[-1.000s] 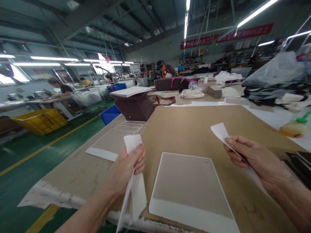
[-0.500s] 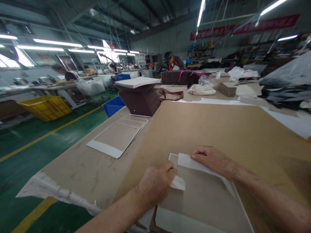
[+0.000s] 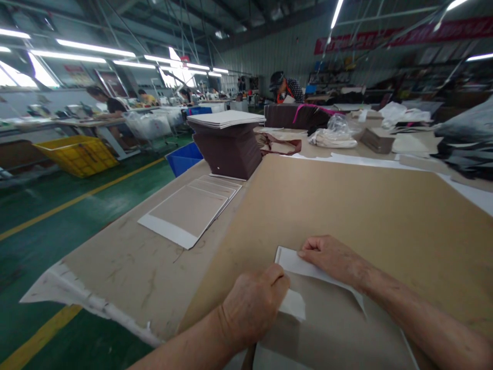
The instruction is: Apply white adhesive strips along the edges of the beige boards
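A taupe panel (image 3: 335, 318) with pale edges lies before me on the brown board. Along its far edge runs a white strip (image 3: 295, 262), its right end standing loose above the panel. My right hand (image 3: 333, 257) pinches this strip near the middle, thumb against the curled fingers. To the left, my left hand (image 3: 254, 303) is closed on a small white piece of paper (image 3: 295, 304), which pokes out below its fingers. The left knuckles are close to the strip's left end. My left fingertips are hidden behind the hand.
Several similar panels (image 3: 188, 208) lie overlapped on the left side of the table, in front of a tall dark stack (image 3: 233, 151) with pale sheets on top. Plastic-wrapped goods (image 3: 334, 134) lie at the back. A yellow bin (image 3: 79, 155) stands on the floor. A person (image 3: 287, 90) bends over farther off.
The white strip has shifted left, and its left end now reaches the panel's far left corner. Both hands keep their grips. The view has tilted and turned slightly.
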A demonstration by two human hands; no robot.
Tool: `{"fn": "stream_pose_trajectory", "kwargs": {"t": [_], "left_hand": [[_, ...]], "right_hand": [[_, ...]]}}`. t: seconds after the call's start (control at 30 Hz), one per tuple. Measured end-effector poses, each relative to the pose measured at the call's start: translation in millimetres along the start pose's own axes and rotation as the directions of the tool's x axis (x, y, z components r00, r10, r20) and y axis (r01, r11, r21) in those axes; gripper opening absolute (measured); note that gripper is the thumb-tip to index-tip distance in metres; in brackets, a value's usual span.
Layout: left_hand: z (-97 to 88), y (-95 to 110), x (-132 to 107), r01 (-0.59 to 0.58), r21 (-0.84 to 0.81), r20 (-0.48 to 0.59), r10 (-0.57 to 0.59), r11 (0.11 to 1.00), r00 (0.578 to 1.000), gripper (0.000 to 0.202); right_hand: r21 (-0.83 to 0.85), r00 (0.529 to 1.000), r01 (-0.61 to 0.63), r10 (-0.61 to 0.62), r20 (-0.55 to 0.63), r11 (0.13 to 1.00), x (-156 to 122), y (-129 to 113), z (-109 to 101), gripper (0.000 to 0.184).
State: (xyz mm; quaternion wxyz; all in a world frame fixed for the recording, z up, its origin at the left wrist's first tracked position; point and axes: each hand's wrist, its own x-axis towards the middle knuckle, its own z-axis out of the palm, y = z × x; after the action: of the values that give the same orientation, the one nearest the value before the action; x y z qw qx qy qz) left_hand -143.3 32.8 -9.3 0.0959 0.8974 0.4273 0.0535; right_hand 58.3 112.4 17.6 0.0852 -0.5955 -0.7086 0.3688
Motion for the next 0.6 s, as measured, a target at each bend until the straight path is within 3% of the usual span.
{"fn": "stream_pose_trajectory", "kwargs": {"t": [0.6], "left_hand": [[-3.9,1.2,1.4,0.013,0.021,-0.011,-0.012,1.000,1.000,0.009]], "right_hand": [[-0.081,0.999,0.036,-0.036,-0.004,0.996,5.4,0.7,4.1,0.016]]}}
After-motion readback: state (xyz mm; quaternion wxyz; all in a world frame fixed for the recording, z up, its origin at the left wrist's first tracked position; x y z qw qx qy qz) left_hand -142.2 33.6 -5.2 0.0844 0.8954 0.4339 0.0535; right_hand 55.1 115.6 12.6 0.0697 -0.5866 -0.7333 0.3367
